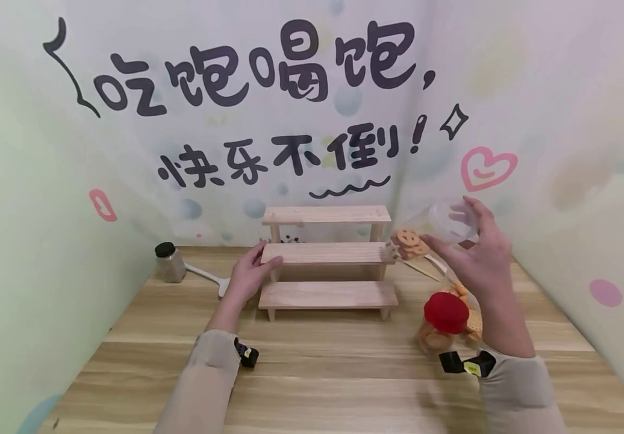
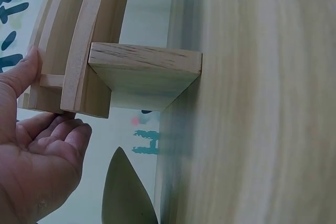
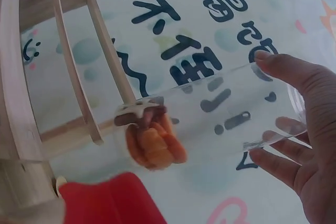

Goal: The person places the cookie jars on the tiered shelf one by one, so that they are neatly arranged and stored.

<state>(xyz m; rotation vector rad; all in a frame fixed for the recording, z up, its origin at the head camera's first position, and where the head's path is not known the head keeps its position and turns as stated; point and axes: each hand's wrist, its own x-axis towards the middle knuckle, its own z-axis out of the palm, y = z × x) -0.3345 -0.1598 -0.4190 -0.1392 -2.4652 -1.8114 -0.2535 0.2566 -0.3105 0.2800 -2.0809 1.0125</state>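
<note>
A three-tier wooden stand (image 1: pixel 325 253) stands on the wood-grain table. My left hand (image 1: pixel 248 274) grips the left end of its middle tier; in the left wrist view the thumb and curled fingers are on either side of the wooden end (image 2: pixel 84 90). Raised at the right, my right hand (image 1: pixel 488 259) holds a clear jar (image 1: pixel 444 220) tilted, its lower end pointing down-left beside the middle tier's right end. Orange smiley biscuits (image 1: pixel 409 241) lie at that end. A star-shaped piece (image 3: pixel 140 111) also shows there in the right wrist view.
A red-lidded jar (image 1: pixel 446 313) of biscuits stands below my right hand, with another clear container of snacks partly hidden behind it. At the back left are a black-capped jar (image 1: pixel 171 265) and a white spatula (image 1: pixel 209 276). Walls enclose the table's back and sides.
</note>
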